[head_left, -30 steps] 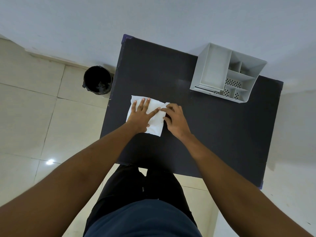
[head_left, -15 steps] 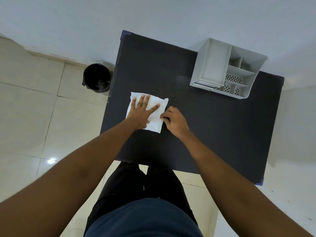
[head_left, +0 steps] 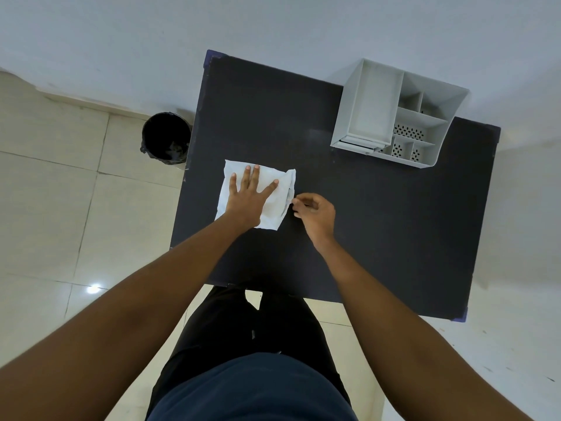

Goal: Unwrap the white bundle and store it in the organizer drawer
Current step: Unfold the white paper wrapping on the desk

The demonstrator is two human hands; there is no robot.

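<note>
The white bundle [head_left: 274, 205], a flat folded wrap, lies on the black table [head_left: 379, 232] near its left edge. My left hand [head_left: 247, 197] presses flat on top of it with the fingers spread. My right hand [head_left: 314, 212] is just to the right, fingers curled, its thumb and fingertips pinched at the bundle's right edge. The grey organizer [head_left: 349, 110] stands at the table's far right corner, with a large tray compartment, several small compartments and a shut drawer front [head_left: 359, 144] low on its near side.
A black bin [head_left: 165, 141] with a liner stands on the tiled floor just left of the table's far left side. A pale wall runs behind the table. My legs are at the table's near edge.
My right hand has slid off the top of the bundle to its right edge. The left hand stays pressed flat on it. The camera has tilted slightly.
</note>
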